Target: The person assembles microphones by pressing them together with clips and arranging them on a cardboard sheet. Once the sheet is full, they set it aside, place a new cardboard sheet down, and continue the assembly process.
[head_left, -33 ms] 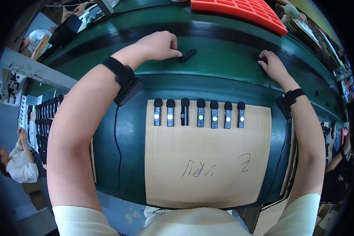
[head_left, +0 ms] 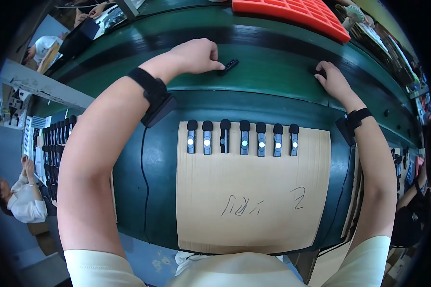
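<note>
My left hand [head_left: 196, 56] is at the far middle, fingers curled and closed at the near end of a small black clip-on microphone [head_left: 231, 65]. The microphone slants up to the right on the green bench. Far right, my right hand [head_left: 335, 82] is curled over a small dark thing [head_left: 319, 73], mostly hidden by the fingers. Nearer me lies a cardboard sheet [head_left: 254, 186] with handwriting on it. Along its far edge stands a row of several clip-on microphones [head_left: 244, 137] with black foam tops. Most show a bright light; the third from left [head_left: 225, 137] looks turned sideways.
A red compartment tray [head_left: 292, 16] sits at the far edge. Black straps hold boxy devices [head_left: 160, 110] on both wrists, with cables [head_left: 145, 186] hanging down. More black microphones [head_left: 52, 148] fill a rack at left, beside a metal post [head_left: 48, 83]. Other people work at both sides.
My left hand has shifted slightly right and now covers more of the microphone's near end. My right hand and the row on the cardboard look the same.
</note>
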A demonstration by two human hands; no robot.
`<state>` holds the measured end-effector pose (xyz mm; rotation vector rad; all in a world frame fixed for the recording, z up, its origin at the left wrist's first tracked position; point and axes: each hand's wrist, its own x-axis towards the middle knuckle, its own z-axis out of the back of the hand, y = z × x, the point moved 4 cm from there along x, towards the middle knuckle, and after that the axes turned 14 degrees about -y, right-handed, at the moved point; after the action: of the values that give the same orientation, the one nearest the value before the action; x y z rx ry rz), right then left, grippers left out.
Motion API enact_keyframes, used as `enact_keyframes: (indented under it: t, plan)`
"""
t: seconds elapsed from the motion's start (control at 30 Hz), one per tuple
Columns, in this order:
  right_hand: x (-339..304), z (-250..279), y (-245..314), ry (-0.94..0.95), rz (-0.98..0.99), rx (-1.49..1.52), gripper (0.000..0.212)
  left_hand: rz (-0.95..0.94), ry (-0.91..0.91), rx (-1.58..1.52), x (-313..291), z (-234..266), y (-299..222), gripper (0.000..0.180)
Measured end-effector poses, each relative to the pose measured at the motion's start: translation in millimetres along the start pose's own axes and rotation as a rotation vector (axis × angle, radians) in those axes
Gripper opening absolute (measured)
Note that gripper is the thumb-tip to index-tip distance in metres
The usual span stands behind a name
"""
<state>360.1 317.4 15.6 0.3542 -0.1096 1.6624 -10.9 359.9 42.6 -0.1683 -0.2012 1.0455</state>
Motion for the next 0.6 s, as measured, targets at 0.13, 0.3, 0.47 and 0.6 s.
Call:
enact_keyframes:
  t: [0.13, 0.3, 0.47, 0.6]
  plan:
    - [-5, 3, 6, 0.059, -0.091, 0.081, 0.023, 0.012, -0.011, -0.006, 9, -17, -1, 0.032]
    - [-37, 32, 20, -0.103, -0.071, 0.557, 0.018, -0.013, 0.035, 0.017, 12, -20, 6, 0.033]
    - [-105, 77, 61, -0.103, -0.300, 0.931, 0.016, 0.044, -0.147, -0.096, -20, 13, 3, 0.027]
    - [-180, 108, 95, -0.147, -0.365, 1.098, 0.018, -0.011, -0.334, -0.456, -75, 38, -31, 0.021]
